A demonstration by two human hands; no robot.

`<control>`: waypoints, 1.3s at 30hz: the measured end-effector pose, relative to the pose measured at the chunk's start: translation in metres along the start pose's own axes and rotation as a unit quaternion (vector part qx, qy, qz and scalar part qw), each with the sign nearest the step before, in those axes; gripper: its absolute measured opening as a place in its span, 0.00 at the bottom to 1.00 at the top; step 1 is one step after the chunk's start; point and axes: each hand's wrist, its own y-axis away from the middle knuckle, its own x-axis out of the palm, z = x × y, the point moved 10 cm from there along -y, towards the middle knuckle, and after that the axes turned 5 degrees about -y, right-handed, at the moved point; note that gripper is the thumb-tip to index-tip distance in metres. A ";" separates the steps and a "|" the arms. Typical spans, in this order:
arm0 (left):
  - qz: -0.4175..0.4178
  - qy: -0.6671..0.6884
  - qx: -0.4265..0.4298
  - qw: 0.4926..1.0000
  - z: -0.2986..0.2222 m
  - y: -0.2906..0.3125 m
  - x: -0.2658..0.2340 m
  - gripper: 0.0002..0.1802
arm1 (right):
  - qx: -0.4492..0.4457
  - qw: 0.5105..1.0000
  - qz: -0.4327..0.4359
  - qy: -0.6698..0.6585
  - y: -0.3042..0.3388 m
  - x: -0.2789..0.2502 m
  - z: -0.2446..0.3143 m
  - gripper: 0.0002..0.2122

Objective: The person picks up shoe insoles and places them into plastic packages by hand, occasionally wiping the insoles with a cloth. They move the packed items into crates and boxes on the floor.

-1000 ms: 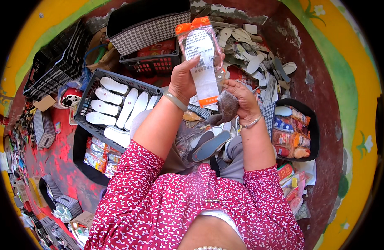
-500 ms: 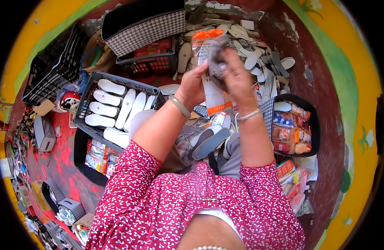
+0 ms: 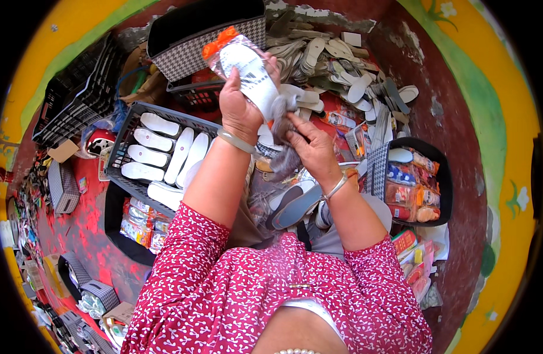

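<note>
Clear plastic packet w/ orange top strip and white insole inside: being held up at chest height, over the crates, tilted w/ orange end up-left. Left hand gripping it from below, fingers wrapped shut round lower half. Right hand sitting just beside and lower, fingers pinched together on loose clear wrap bunched at packet's bottom end.

Vs. a sec ago: packet standing more upright then, label facing cam, right hand under it; half a sec ago right hand up across the packet. Now tipping over to the left, right hand dropping to tail of the wrap. Reading that as packet being turned and wrap end being gathered or twisted, i.e. handling still mid-way, nothing set down.

Round it: grey slatted crate to left, w/ white insoles lying in rows. Checked black-and-white box above, w/ small dark basket just below it. Big loose pile of insoles upper right. Black tub at right holding coloured packets. Dark insoles lying in lap area.

Surface & room: red-painted floor, cluttered along left edge w/ small checked boxes and bits. Dark red wall at right, worn in patches; yellow and green painted band beyond.
</note>
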 end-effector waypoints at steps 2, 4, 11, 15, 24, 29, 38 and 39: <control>-0.032 -0.054 0.031 0.998 -0.015 0.000 -0.003 0.29 | 0.075 0.995 0.071 0.010 -0.001 -0.001 -0.017 0.19; -0.064 -0.136 0.030 0.988 -0.019 0.001 -0.006 0.28 | 0.146 0.987 0.049 -0.036 -0.003 -0.019 -0.018 0.18; 0.017 -0.276 -0.073 0.958 0.024 0.011 0.011 0.21 | -0.141 0.977 -0.158 0.009 -0.006 -0.076 0.069 0.17; -0.005 -0.230 -0.140 0.963 0.060 0.025 0.019 0.28 | -0.227 0.917 -0.053 0.324 0.001 -0.005 0.068 0.22; 0.047 -0.174 -0.309 0.934 0.105 0.056 0.005 0.35 | -0.283 0.873 -0.143 0.372 -0.003 -0.034 0.085 0.19; 0.120 -0.432 -0.256 0.857 0.089 0.052 0.021 0.30 | -0.313 0.878 -0.176 0.317 0.007 -0.045 0.103 0.16; 0.071 -0.433 -0.193 0.878 0.074 0.044 0.019 0.30 | -0.301 0.896 -0.117 0.304 0.005 -0.034 0.098 0.15; 0.051 -0.448 -0.202 0.869 0.073 0.045 0.009 0.29 | -0.306 0.893 -0.101 0.314 0.006 -0.027 0.102 0.15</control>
